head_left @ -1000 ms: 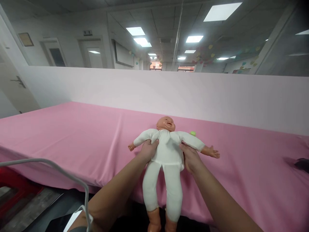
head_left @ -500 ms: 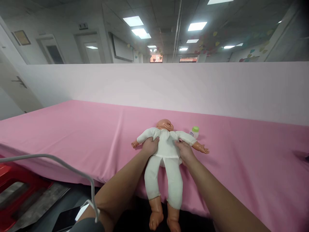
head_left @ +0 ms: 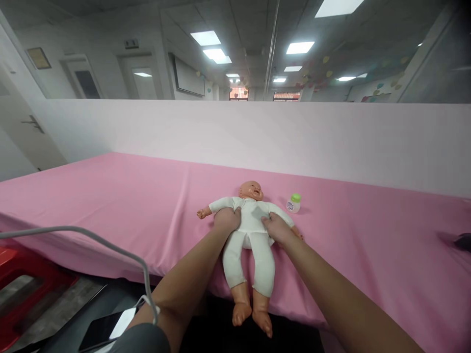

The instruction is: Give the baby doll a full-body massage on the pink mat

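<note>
A baby doll [head_left: 252, 220] with a white cloth body lies face up on the pink sheet [head_left: 121, 206], its head toward the wall and its feet over the near edge. My left hand [head_left: 228, 219] is closed around the doll's side under one arm, the thumb on its chest. On the opposite side, my right hand [head_left: 276, 226] grips the torso the same way. The fingers behind the doll are hidden. Just beyond its outstretched arm on the right stands a small clear bottle [head_left: 293, 203] with a green cap.
A white low wall [head_left: 257, 137] with glass above it runs behind the bed. A grey cable [head_left: 91, 235] arches across the lower left. Below it are a red stool [head_left: 25, 279] and a phone [head_left: 101, 329]. Something dark [head_left: 463, 241] lies at the right edge.
Between my hands the doll has moved away from me and down onto the sheet, so it looks smaller. The bottle, mostly covered by its arm before, now shows whole.
</note>
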The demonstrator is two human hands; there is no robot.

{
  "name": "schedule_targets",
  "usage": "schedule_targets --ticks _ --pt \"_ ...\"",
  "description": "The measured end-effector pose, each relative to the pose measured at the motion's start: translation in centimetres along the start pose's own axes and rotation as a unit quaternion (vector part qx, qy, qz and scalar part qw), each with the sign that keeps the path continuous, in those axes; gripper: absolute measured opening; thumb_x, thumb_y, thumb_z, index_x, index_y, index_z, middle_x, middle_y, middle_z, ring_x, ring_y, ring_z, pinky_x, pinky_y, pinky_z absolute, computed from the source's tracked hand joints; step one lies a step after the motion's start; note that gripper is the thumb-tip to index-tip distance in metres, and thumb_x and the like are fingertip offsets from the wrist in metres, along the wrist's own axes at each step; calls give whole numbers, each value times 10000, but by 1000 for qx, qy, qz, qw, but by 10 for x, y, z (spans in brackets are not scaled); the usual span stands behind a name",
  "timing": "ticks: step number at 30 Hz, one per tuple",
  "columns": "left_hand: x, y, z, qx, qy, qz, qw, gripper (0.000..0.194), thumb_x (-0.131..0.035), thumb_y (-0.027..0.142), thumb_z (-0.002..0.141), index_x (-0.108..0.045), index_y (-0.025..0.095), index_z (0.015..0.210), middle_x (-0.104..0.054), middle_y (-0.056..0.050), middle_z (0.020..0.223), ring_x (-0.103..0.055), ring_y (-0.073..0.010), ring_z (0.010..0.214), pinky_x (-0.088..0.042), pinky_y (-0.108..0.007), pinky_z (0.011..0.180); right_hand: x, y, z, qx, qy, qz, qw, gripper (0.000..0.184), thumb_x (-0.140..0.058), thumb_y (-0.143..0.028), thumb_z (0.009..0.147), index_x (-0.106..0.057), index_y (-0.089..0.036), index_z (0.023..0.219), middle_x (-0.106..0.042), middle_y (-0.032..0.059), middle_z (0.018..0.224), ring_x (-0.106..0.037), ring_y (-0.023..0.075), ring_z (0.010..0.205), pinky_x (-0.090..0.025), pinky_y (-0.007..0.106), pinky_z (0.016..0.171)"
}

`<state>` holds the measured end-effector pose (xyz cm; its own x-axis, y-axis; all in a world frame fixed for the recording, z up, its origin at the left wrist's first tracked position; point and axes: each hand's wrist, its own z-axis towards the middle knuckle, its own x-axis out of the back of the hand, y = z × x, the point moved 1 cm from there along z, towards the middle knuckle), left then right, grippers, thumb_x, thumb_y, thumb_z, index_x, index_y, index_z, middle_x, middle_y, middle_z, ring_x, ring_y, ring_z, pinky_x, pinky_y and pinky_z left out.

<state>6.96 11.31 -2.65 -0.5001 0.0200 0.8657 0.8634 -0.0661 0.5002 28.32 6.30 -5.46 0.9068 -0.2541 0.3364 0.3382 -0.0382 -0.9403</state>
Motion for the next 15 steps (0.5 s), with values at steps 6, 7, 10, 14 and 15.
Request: schedule_targets --ticks 6,7,10,14,15 --pt "22 -4 -17 -24 2 56 998 513 -513 522 970 -793 100 1054 -771 -281 1109 -712 -444 1112 -512 -497 973 22 -19 -13 5 -98 -133 986 244 -640 -458 884 -714 -228 849 -775 55 888 -704 271 859 -484 360 771" --pt "25 -3 -18 -28 8 60 998 485 -534 512 960 -792 110 1042 -769 -278 1117 -704 -447 1125 -504 -503 985 23 -22 -17 11 -112 -147 983 256 -615 -464 902 -713 -232 852 -772 44 882 -700 260 848 -474 346 749" --pt "35 5 -15 -50 32 48 997 420 -534 495 962 -788 160 968 -784 -235 1056 -714 -419 1090 -495 -490 988 26 -31 -24 28 -134 -196 971 285 -611 -478 905 -673 -242 757 -720 17 746 -654 233 729 -424 326 674" --pt "46 20 9 -79 85 -83 990 336 -547 451 958 -767 199 947 -795 -164 994 -728 -360 1031 -508 -427 937 31 -41 -10 47 -120 -245 961 402 -680 -491 847 -547 -246 559 -604 13 576 -548 211 591 -341 331 608" --pt "47 23 18 -73 92 -122 986 313 -566 439 946 -764 201 987 -797 -152 1019 -728 -345 1033 -512 -408 922 33 -43 -2 50 -107 -245 962 418 -686 -492 839 -532 -246 538 -596 21 567 -539 213 589 -333 334 604"
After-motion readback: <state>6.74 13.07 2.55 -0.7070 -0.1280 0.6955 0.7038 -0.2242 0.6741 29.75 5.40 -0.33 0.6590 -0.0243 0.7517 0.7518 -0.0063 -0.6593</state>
